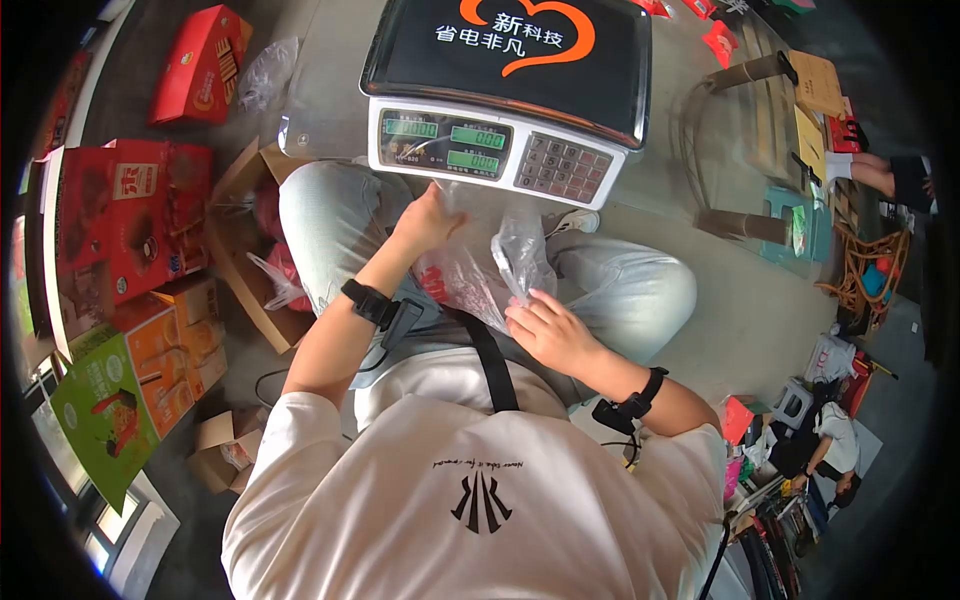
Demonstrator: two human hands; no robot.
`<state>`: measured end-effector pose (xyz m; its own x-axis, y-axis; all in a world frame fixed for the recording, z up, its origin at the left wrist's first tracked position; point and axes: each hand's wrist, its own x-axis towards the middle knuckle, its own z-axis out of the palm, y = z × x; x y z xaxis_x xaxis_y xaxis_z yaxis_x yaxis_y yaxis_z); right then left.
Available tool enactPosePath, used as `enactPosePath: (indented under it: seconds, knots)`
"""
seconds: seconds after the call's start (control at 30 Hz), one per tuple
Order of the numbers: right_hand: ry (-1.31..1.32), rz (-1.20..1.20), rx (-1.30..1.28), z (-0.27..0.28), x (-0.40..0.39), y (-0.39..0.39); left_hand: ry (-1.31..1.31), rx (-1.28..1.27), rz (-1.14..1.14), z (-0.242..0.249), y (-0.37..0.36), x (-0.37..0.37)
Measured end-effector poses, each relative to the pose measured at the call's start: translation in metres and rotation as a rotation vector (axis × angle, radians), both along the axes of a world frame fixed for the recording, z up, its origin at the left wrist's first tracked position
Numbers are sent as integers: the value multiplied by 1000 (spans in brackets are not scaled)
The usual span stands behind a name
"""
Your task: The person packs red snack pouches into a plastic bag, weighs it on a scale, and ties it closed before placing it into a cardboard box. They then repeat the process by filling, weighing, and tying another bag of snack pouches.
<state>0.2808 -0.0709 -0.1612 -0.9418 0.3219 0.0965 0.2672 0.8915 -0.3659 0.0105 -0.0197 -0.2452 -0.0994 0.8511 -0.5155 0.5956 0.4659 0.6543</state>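
A clear plastic bag (465, 265) is stretched over my lap between my two hands, with some red showing through its lower left part. My left hand (430, 222) is closed on the bag's left upper edge, just below the scale. Lower down on the right, my right hand (550, 330) has its fingers curled together on the gathered side of the bag. Directly ahead stands a digital price scale (516, 135) with a black top plate, lit green displays and a keypad.
The scale rests on a glass-like tabletop (665, 100). A red box (200, 65) and a crumpled clear bag (268, 75) lie at upper left. To my left stands an open cardboard box (240, 240) holding red packages. Two other people are at the right, one by a teal stool (800, 235).
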Motion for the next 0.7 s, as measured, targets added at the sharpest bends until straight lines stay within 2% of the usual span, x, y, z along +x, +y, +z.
enactPosePath:
  seconds: [0.03, 0.1, 0.13, 0.17, 0.23, 0.27, 0.3, 0.37, 0.43, 0.5, 0.53, 0.57, 0.6, 0.63, 0.7]
  knots:
    - [4, -2, 5, 3, 3, -4, 4, 5, -2, 1, -6, -5]
    - [-49, -238, -140, 11, 9, -13, -66, -9, -33, 27, -22, -11]
    - [43, -368, -180, 14, 14, -15, -142, 187, -9, 37, -41, -15]
    - [50, -376, -175, 15, 18, -20, -179, 247, 6, 62, -55, -16]
    - [332, -973, -515, 17, 23, -29, -214, 319, 15, 109, -81, -19]
    - [336, -1134, -586, 22, 23, -27, -375, 277, 51, 125, -93, -22]
    - [345, -1133, -581, 20, 24, -25, -536, 231, 87, 138, -103, -22]
    - [485, -1378, -988, 10, 29, -15, -450, 227, 5, 159, -114, -20]
    - [491, -1405, -994, -1, 38, -11, -360, 231, -85, 170, -120, -18]
    - [432, -1400, -1074, -14, 53, -7, -178, 573, -402, 181, -119, -15]
    - [386, -1455, -1071, -6, 58, -7, -246, 654, -376, 194, -119, -4]
    - [459, -1471, -1116, -4, 63, -11, -306, 685, -386, 197, -121, 2]
    - [475, -1368, -1202, -6, 74, -12, -338, 579, -348, 201, -121, 11]
    - [391, -1364, -1280, -4, 83, -11, -307, 639, -368, 202, -117, 19]
    - [401, -1277, -1130, 16, 84, -14, -218, 741, -393, 194, -114, 34]
